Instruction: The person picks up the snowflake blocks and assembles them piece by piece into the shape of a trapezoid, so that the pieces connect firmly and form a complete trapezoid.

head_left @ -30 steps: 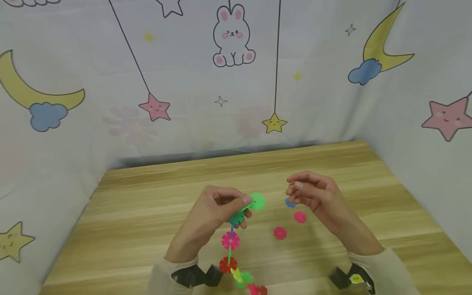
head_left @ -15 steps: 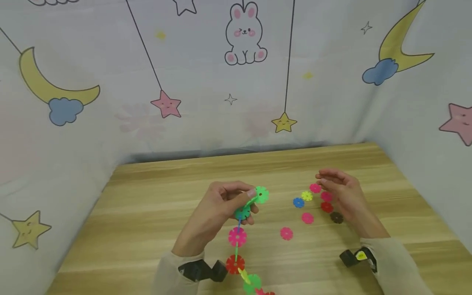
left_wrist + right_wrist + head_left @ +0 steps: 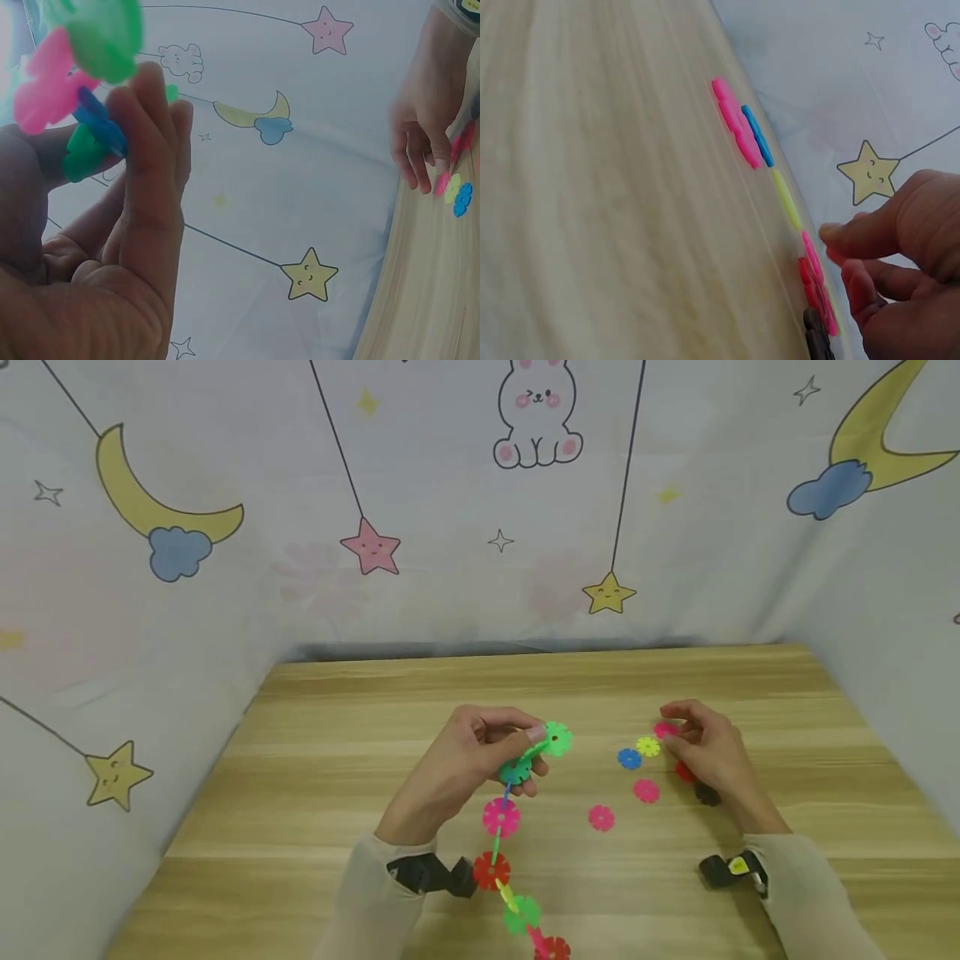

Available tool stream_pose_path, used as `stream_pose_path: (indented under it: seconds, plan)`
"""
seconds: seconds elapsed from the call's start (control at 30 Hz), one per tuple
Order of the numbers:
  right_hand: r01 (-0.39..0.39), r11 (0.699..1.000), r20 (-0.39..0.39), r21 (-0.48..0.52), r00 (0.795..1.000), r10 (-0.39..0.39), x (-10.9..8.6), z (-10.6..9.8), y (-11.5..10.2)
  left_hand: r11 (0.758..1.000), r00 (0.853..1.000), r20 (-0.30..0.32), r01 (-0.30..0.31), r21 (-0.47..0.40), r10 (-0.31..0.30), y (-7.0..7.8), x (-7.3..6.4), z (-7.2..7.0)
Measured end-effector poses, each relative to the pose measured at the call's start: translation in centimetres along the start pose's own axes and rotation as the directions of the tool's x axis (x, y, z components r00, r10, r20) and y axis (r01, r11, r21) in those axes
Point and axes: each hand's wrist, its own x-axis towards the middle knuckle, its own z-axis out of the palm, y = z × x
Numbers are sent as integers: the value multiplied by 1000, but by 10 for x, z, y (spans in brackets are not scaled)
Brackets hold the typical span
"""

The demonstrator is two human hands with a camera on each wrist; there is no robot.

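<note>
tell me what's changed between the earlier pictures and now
The right hand has moved rightward from over the blue disc to the far pink disc; whether it grips that disc is unclear. The head view has shifted too. The left hand still holds the disc chain, and the blue disc and nearest pink disc lie as before.

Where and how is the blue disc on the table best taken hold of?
Probably pinch the blue disc by its notched rim, from above and the person's left: it lies flat on the table, so the thin edge offers the grip, and the yellow disc sits close at its right.
</note>
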Motion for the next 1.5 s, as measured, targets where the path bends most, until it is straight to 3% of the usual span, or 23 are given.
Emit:
stream_pose_path:
  seconds: [0.17, 0.53, 0.73, 1.0, 1.23, 1.5]
  plan:
    - [31, 991, 21, -129, 999, -28, 2, 1, 1, 1000, 1000, 13, -3, -3, 3, 2, 1, 0]
    - [113, 981, -1, -155, 993, -115, 3, 4, 3, 1000, 1000, 9, -2, -9, 2, 1, 1, -1]
    - [99, 992, -35, -73, 994, -101, 0, 3, 0, 1000, 1000, 10, 5, -15, -5, 2, 0, -1]
    - [92, 992, -46, 89, 995, -88, -6, 2, -26, 1000, 1000, 3, -4, -6, 4, 2, -1, -2]
    - [98, 972, -35, 215, 995, -93, -14, -4, -52, 1000, 1000, 5, -13, -7, 13, 0, -1, -3]
    - [150, 926, -62, 347, 989, -137, -24, -13, -84, 1000, 1000, 2, -16, -1, 16, 2, -2, -3]
